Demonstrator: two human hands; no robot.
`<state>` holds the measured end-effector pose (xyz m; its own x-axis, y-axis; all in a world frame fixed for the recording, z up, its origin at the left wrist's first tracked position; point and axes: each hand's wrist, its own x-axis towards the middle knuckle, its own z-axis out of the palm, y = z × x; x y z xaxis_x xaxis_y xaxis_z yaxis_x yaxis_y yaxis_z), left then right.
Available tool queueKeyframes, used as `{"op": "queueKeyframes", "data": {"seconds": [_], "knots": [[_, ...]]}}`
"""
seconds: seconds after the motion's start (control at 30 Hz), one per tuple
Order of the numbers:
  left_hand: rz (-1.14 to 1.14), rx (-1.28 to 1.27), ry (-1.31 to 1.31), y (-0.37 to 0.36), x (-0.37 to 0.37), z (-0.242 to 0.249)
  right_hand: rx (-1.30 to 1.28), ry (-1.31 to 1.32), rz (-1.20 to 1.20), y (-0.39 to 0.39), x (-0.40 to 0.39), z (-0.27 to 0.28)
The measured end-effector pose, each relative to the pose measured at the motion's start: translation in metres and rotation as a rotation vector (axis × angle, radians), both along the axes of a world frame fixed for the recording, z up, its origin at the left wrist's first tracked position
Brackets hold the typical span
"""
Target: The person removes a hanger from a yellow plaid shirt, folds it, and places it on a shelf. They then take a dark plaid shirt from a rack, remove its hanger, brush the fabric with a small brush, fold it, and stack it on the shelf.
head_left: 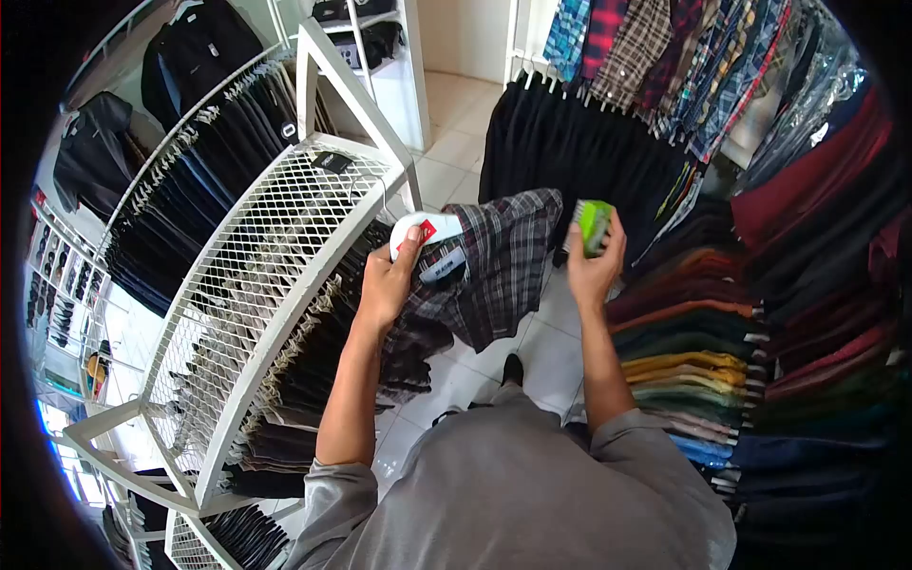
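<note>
My left hand [388, 283] is closed on a white hanger [399, 233] that carries a red sticker, with the thumb on top. From this hanger hangs a dark plaid shirt [503, 252], held up in front of me. Its collar label [443, 265] faces me, and the lower part droops toward the floor. To the right of the shirt and apart from it, my right hand [598, 271] grips a small green brush [595, 228]. Pale bristles show along the brush's left side. The right hand is slightly blurred.
On my left stands a white mesh-topped rack [285, 204] with clothes hung beneath and a black tag [332, 162] on top. Dark trousers [570, 142] hang ahead below plaid shirts [636, 47]. Rows of coloured garments [689, 370] line my right. White floor tiles [456, 152] show between.
</note>
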<state>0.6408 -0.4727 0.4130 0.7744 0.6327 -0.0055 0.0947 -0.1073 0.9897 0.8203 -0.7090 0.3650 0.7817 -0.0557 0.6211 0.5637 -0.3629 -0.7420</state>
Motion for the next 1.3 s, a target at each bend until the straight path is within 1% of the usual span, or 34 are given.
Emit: {"op": "queueKeyframes", "data": {"seconds": [0.03, 0.07, 0.1, 0.13, 0.17, 0.23, 0.3, 0.37, 0.43, 0.47, 0.5, 0.57, 0.63, 0.67, 0.7, 0.73, 0.77, 0.83, 0.87, 0.9, 0.93, 0.97, 1.03, 1.07, 1.1, 1.17, 1.2, 1.23, 1.27, 1.3], "knots": [[-0.019, -0.025, 0.075, -0.003, -0.002, 0.01, 0.059, -0.003, 0.126, 0.007, -0.023, 0.016], [-0.035, -0.042, 0.083, -0.004, 0.001, 0.009, -0.045, -0.131, 0.215, 0.012, -0.036, 0.026], [-0.052, -0.056, 0.083, -0.006, 0.006, 0.009, -0.146, -0.2, 0.302, 0.017, -0.05, 0.041], [-0.066, -0.055, 0.084, -0.009, 0.009, 0.008, -0.134, -0.241, 0.423, 0.024, -0.054, 0.039], [-0.1, -0.01, 0.069, -0.012, 0.012, 0.007, -0.173, -0.309, 0.472, 0.027, -0.051, 0.037], [-0.142, 0.037, 0.052, -0.012, 0.016, 0.009, -0.246, -0.284, 0.357, 0.02, -0.021, 0.017], [-0.122, 0.043, 0.136, -0.008, 0.016, 0.011, -0.316, 0.058, 0.052, -0.004, 0.025, -0.012], [-0.146, 0.051, 0.086, -0.003, 0.012, 0.008, -0.285, 0.023, -0.152, -0.041, 0.065, -0.041], [-0.197, 0.089, -0.001, -0.005, 0.009, 0.01, -0.056, 0.027, 0.027, -0.075, 0.09, -0.049], [-0.242, 0.136, 0.013, -0.003, 0.008, 0.014, -0.002, 0.082, 0.219, -0.079, 0.083, -0.024], [-0.329, 0.042, 0.206, -0.007, 0.004, 0.043, 0.053, 0.155, 0.4, -0.087, 0.064, 0.015], [-0.453, 0.133, 0.154, -0.008, 0.011, 0.042, 0.139, 0.445, 0.769, -0.091, 0.051, 0.054], [-0.522, 0.139, 0.113, -0.01, 0.024, 0.044, 0.204, 0.732, 0.997, -0.09, 0.042, 0.07], [-0.564, 0.16, 0.072, -0.013, 0.03, 0.051, 0.083, 0.715, 1.061, -0.09, 0.041, 0.071], [-0.605, 0.18, 0.03, -0.016, 0.037, 0.059, 0.073, 0.726, 1.09, -0.086, 0.028, 0.08], [-0.626, 0.169, -0.025, -0.017, 0.044, 0.065, -0.046, 0.722, 1.191, -0.089, 0.02, 0.087], [-0.653, 0.199, -0.081, -0.015, 0.055, 0.059, -0.061, 0.68, 1.347, -0.088, 0.019, 0.078], [-0.713, 0.173, -0.099, -0.015, 0.069, 0.057, -0.15, 0.696, 1.358, -0.091, 0.003, 0.078], [-0.647, 0.296, -0.066, -0.014, 0.078, 0.05, -0.147, 0.699, 1.354, -0.092, -0.007, 0.073], [-0.58, 0.418, -0.034, -0.014, 0.086, 0.043, 0.016, 0.766, 1.26, -0.092, -0.019, 0.065], [-0.396, 0.54, -0.202, -0.027, 0.089, 0.042, 0.175, 0.828, 1.161, -0.091, -0.03, 0.058], [-0.106, 0.9, -0.404, -0.037, 0.095, 0.032, 0.178, 0.828, 1.159, -0.087, -0.043, 0.049], [0.005, 0.742, -0.195, -0.064, 0.091, 0.017, 0.343, 0.765, 0.94, -0.071, -0.068, 0.034], [-0.099, 0.495, -0.128, -0.078, 0.087, 0.013, 0.344, 0.728, 0.883, -0.063, -0.08, 0.035], [-0.157, 0.224, -0.137, -0.091, 0.087, 0.005, 0.353, 0.732, 0.875, -0.053, -0.09, 0.04], [-0.119, 0.019, -0.14, -0.1, 0.092, -0.009, 0.109, 0.554, 0.68, -0.035, -0.108, 0.046], [-0.127, 0.068, -0.08, -0.097, 0.093, -0.006, 0.093, 0.491, 0.644, -0.027, -0.116, 0.044], [-0.135, 0.119, -0.025, -0.09, 0.094, 0.0, 0.133, 0.532, 0.659, -0.021, -0.122, 0.043], [-0.201, 0.112, 0.039, -0.084, 0.095, 0.004, 0.117, 0.504, 0.661, -0.017, -0.125, 0.046], [-0.169, 0.204, 0.027, -0.081, 0.096, 0.003, 0.099, 0.477, 0.665, -0.014, -0.128, 0.049]]}}
